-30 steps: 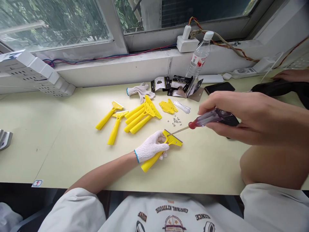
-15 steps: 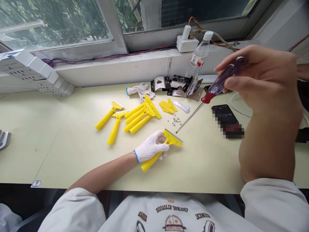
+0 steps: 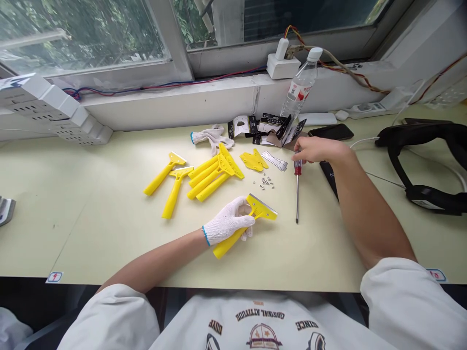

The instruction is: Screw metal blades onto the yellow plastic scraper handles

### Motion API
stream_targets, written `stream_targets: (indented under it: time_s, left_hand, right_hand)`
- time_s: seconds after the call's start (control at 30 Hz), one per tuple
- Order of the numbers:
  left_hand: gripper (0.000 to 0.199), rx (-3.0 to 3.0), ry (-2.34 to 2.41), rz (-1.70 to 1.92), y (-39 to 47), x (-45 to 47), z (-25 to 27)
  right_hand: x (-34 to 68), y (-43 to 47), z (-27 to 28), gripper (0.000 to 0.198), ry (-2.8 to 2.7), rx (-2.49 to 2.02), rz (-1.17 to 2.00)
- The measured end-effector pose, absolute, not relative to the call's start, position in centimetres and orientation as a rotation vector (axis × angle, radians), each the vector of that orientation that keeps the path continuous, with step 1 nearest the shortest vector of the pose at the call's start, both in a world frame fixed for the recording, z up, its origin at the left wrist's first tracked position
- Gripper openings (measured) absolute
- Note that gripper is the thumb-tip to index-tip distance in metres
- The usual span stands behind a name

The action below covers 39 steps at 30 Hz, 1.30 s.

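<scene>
My left hand (image 3: 229,223), in a white knit glove, is wrapped round the yellow scraper (image 3: 261,209), whose blade end points up and to the right. Two small screws show on the scraper's head. My bare right hand (image 3: 314,148) has its fingers on the handle of a screwdriver (image 3: 297,197), which has a clear and red handle and lies along the table with its tip towards me. Loose screws (image 3: 265,182) are scattered between the hands, near flat blades (image 3: 275,161) and yellow plastic head pieces (image 3: 254,160).
Several yellow scrapers (image 3: 215,175) lie left of centre, with two more (image 3: 176,192) beside them. Behind are a white glove (image 3: 212,137), black card packaging (image 3: 270,125) and a plastic bottle (image 3: 299,87). Phones (image 3: 332,131) and a black headset (image 3: 419,165) occupy the right side.
My right hand has come down from the raised position at the right and moved away from me, laying the screwdriver on the table. The left hand and its scraper have barely moved.
</scene>
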<state>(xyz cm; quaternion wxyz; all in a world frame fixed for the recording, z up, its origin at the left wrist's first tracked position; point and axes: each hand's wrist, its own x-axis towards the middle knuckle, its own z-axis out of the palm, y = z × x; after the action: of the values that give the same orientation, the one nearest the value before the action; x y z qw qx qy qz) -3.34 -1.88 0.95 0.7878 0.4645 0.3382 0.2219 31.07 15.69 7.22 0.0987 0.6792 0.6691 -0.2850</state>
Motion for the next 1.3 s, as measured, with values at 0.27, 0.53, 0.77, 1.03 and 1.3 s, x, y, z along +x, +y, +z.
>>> stream_targets:
  time_s: [0.27, 0.53, 0.77, 1.03, 1.3]
  left_hand:
    - [0.046, 0.955, 0.744, 0.522, -2.1, -3.4, 1.1]
    - [0.046, 0.947, 0.748, 0.522, -2.4, -3.5, 1.1]
    - [0.043, 0.987, 0.801, 0.518, -2.5, -3.4, 1.2]
    - [0.046, 0.972, 0.817, 0.528, -2.5, -3.2, 1.7]
    - [0.046, 0.954, 0.814, 0.538, -2.5, -3.2, 1.8]
  right_hand:
    - [29.9, 15.1, 7.0, 0.051, 2.056, 2.147, -0.551]
    - [20.7, 10.0, 8.2, 0.047, 2.182, 1.685, -1.789]
    - [17.5, 9.0, 2.9, 0.049, 1.709, 1.294, -2.243]
    - [17.7, 9.4, 2.9, 0.028, 1.597, 1.184, -2.363]
    - [17.7, 9.6, 1.8, 0.021, 1.528, 1.187, -2.394]
